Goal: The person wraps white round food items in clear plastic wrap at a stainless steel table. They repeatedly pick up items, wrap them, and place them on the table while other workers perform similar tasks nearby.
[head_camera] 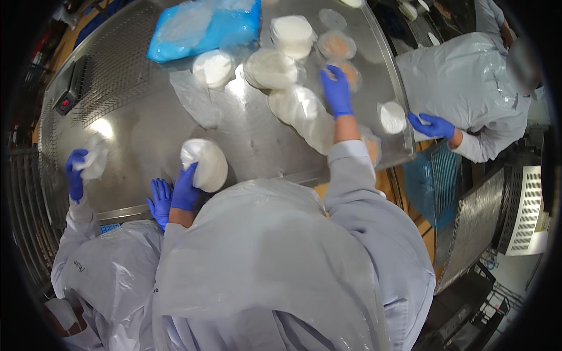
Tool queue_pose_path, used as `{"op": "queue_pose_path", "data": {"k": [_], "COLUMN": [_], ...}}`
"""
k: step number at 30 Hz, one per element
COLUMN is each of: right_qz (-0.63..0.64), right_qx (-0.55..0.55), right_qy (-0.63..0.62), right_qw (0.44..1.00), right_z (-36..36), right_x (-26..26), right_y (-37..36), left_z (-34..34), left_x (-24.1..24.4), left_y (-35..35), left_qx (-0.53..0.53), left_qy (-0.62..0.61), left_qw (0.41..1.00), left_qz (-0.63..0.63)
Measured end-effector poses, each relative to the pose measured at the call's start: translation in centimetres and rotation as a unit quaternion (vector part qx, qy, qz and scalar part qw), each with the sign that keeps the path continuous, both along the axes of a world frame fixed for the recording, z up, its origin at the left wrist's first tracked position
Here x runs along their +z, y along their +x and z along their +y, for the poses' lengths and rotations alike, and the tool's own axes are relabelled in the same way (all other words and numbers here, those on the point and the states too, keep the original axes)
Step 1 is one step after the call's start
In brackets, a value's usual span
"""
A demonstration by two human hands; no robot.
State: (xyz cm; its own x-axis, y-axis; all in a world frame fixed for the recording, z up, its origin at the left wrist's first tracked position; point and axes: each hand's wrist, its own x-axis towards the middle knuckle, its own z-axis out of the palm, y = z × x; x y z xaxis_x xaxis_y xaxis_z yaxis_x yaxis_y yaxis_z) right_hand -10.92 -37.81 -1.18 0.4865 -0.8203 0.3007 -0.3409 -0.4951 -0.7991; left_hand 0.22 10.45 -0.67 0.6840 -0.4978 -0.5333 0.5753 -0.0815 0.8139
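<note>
My left hand [185, 188], in a blue glove, grips a stack of round, whitish translucent film discs [210, 169] near the table's front edge. My right hand [337, 92], also gloved, reaches out over the steel table [250, 153] with its fingers apart and nothing visible in them. Just beyond its fingertips lies a flat orange round on a clear disc [352, 75], partly hidden by the hand. A second orange round [336, 45] sits farther back. Left of my right forearm, a fanned row of overlapping discs [303, 107] runs across the steel.
Stacks of white discs [293, 33] and a blue plastic bag [160, 41] occupy the far side. A digital scale [70, 87] stands at left. One co-worker's gloved hand [432, 126] is at the right edge; another's hands [75, 175] are at left, one holding crumpled film [94, 160].
</note>
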Motion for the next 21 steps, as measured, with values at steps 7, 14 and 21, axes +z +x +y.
{"op": "queue_pose_path", "data": {"k": [7,14,21], "right_qz": [0.307,0.189,0.139], "right_qx": [-0.018,-0.051,-0.064], "right_qy": [0.267,0.373,0.198], "right_qw": [0.913,0.907,0.968], "right_z": [-3.3,1.0,2.5], "right_x": [0.7,0.7,-2.9], "right_y": [-23.0,-23.3,-22.5], "left_z": [-0.9,-0.9,-0.4], "left_x": [-1.5,-1.2,-1.2], "left_y": [1.1,0.8,0.6], "left_qx": [0.044,-0.041,0.011], "left_qy": [-0.09,-0.059,-0.097], "left_qw": [0.99,0.997,0.992], "left_qz": [0.101,-0.008,0.074]}}
